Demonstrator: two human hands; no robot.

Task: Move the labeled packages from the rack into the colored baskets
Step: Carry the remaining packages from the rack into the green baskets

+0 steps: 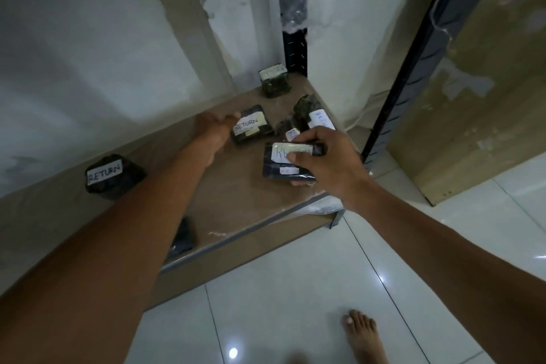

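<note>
My right hand [328,159] pinches a dark package [283,171], label up, long axis running left to right, above the shelf [236,204] near its front right corner, while my left hand [214,131] touches a RETURN package [251,127], its grip unclear.
</note>
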